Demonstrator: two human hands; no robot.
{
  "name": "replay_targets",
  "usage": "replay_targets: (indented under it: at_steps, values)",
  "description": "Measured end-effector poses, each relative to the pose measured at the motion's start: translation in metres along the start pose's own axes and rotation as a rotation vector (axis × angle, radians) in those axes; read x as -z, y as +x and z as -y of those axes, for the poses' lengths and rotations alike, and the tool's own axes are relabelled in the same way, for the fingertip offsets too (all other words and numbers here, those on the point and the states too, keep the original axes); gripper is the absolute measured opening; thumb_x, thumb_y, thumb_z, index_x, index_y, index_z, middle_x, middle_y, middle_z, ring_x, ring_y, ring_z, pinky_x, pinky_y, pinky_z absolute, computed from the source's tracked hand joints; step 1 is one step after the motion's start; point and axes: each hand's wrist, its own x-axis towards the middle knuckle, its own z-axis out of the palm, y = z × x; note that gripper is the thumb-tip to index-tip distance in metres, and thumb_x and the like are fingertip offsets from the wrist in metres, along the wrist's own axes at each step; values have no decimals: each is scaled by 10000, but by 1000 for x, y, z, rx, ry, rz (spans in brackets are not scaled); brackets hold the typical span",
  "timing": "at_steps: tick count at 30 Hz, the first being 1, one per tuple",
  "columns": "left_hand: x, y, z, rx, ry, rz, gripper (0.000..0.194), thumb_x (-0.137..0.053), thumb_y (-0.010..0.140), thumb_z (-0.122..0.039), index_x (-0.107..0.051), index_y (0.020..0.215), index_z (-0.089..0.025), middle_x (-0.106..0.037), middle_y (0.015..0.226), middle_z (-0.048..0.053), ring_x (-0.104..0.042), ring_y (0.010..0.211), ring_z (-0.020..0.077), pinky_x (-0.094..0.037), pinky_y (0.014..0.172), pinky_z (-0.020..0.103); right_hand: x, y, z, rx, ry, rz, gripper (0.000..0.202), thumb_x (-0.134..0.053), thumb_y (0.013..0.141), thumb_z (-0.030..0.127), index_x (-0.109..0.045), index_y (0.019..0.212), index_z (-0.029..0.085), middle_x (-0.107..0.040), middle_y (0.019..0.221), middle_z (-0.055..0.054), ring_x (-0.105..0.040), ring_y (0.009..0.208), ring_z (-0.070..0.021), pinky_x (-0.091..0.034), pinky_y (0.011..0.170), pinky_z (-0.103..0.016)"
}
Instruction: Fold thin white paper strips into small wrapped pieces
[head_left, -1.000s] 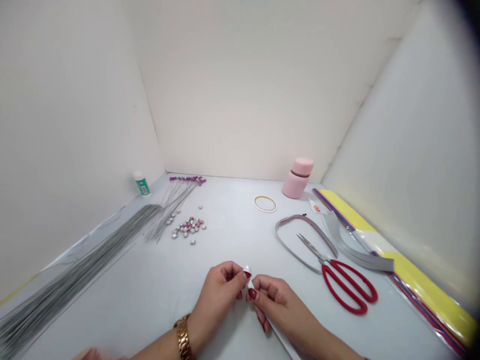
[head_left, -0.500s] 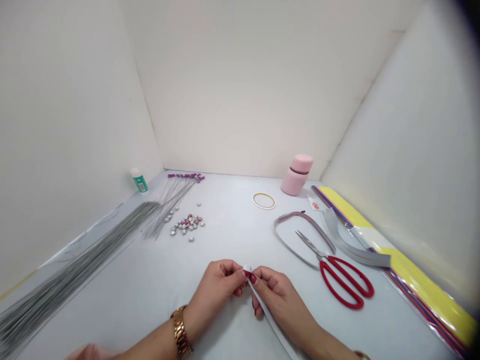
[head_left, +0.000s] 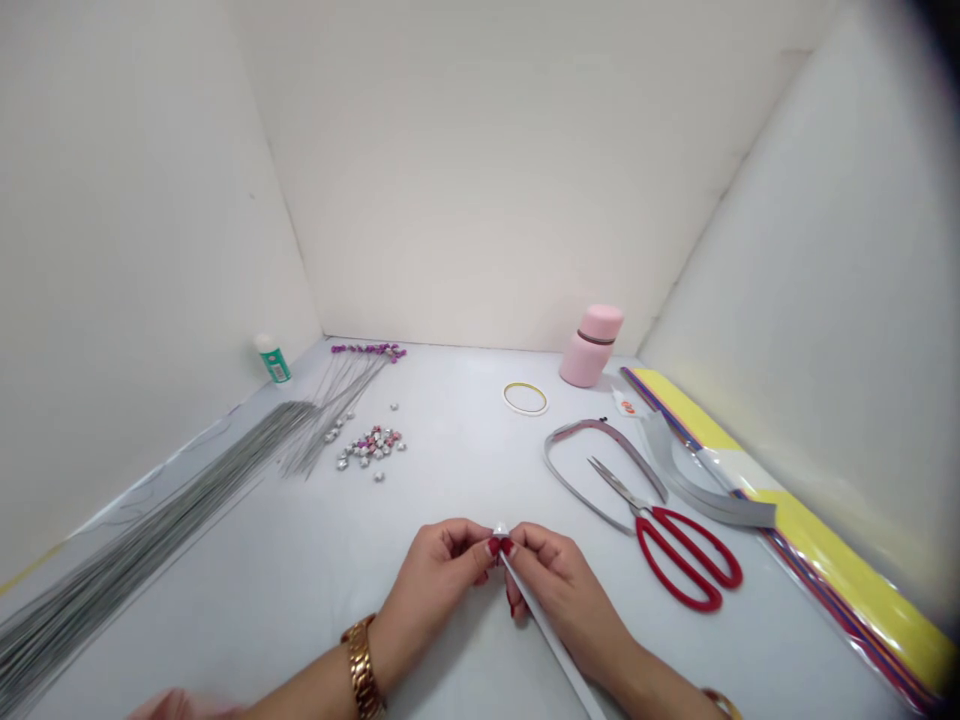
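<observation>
Both hands meet at the lower middle of the table, thumbs side by side. My left hand (head_left: pixel 447 568) pinches the folded end of a paper strip (head_left: pixel 553 640). From the other side my right hand (head_left: pixel 556 575) grips the same end between thumb and fingers. A small pale folded tip pokes up above the thumbs, and the strip's long white tail runs down to the right, past the frame's bottom edge. The fingers hide most of the fold.
Red-handled scissors (head_left: pixel 686 560) lie right, beside grey strips (head_left: pixel 709 495) and yellow wrapped sheets (head_left: pixel 825 550). A pink flask (head_left: pixel 589 350) and a tape ring (head_left: pixel 525 399) are behind. Small folded stars (head_left: pixel 379 445), grey wires (head_left: pixel 187 510) and a glue stick (head_left: pixel 273 360) are left.
The thumbs have come closer together at the fold, and its pale tip now points straight up. The strip's tail looks narrower and straighter. The view has shifted slightly.
</observation>
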Motion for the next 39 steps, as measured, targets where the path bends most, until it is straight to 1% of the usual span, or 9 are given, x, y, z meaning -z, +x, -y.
replay_targets:
  at_steps: [7, 12, 17, 19, 23, 26, 30, 34, 39]
  values:
    - [-1, -1, -5, 29, -21, -101, 252, -593, 706, -342, -572, 581, -125, -493, 478, -31, -434, 471, 95, -337, 495, 201, 5, 1, -2, 15, -62, 39, 295, -421, 844, 400, -572, 782, 155, -498, 482, 47, -457, 425, -92, -366, 450, -201]
    - [2, 1, -10, 91, -244, -139, 215, -596, 710, -293, -570, 603, -108, -525, 540, -11, -431, 473, 72, -352, 509, 191, 17, 3, -5, 361, -395, 51, 320, -486, 804, 181, -548, 1112, 243, -598, 793, -22, -543, 658, -142, -431, 625, -257]
    - [3, 3, -8, 119, -346, -141, 192, -626, 682, -267, -567, 595, -107, -536, 536, -17, -442, 469, 65, -361, 510, 183, 19, -4, 0, 530, -414, 125, 259, -485, 800, 129, -690, 896, 255, -582, 737, -45, -563, 664, -169, -438, 603, -282]
    - [4, 3, -6, 108, -338, -169, 198, -624, 687, -278, -576, 603, -106, -544, 545, -16, -450, 474, 65, -367, 516, 183, 20, -6, 2, 507, -279, 50, 207, -529, 792, 155, -698, 859, 255, -564, 691, -34, -551, 618, -162, -431, 570, -281]
    - [5, 3, -5, 82, -313, -224, 191, -603, 709, -284, -584, 641, -107, -551, 572, -8, -463, 491, 69, -374, 526, 183, 19, -5, 5, 356, 71, -193, 115, -581, 779, 247, -695, 788, 227, -562, 846, -49, -506, 568, -122, -404, 510, -261]
    - [4, 3, -7, 85, -286, -244, 186, -597, 712, -282, -577, 641, -111, -547, 568, -6, -462, 492, 73, -371, 520, 184, 17, -4, 9, 192, 328, -238, 115, -647, 725, 299, -671, 756, 191, -609, 755, -48, -493, 512, -105, -386, 467, -233]
    - [3, 3, -10, 83, -241, -245, 184, -596, 708, -276, -570, 626, -113, -543, 561, -7, -453, 487, 72, -369, 515, 183, 13, -3, 10, 53, 464, -214, 172, -685, 689, 318, -607, 735, 171, -571, 527, 15, -449, 418, -65, -327, 416, -173]
    - [2, 4, -6, 42, -148, -218, 180, -575, 718, -260, -568, 611, -116, -534, 534, -9, -458, 479, 77, -363, 498, 184, 5, -3, 3, -59, 230, -72, 269, -596, 757, 394, -601, 683, 136, -453, 418, 59, -368, 374, -37, -251, 393, -152]
    - [2, 6, 6, 6, -99, -159, 122, -538, 723, -212, -570, 640, -128, -517, 498, -26, -468, 431, 83, -353, 467, 197, -4, -4, -5, -169, 72, 138, 354, -584, 728, 463, -571, 616, 128, -365, 400, 87, -277, 325, -23, -154, 356, -170]
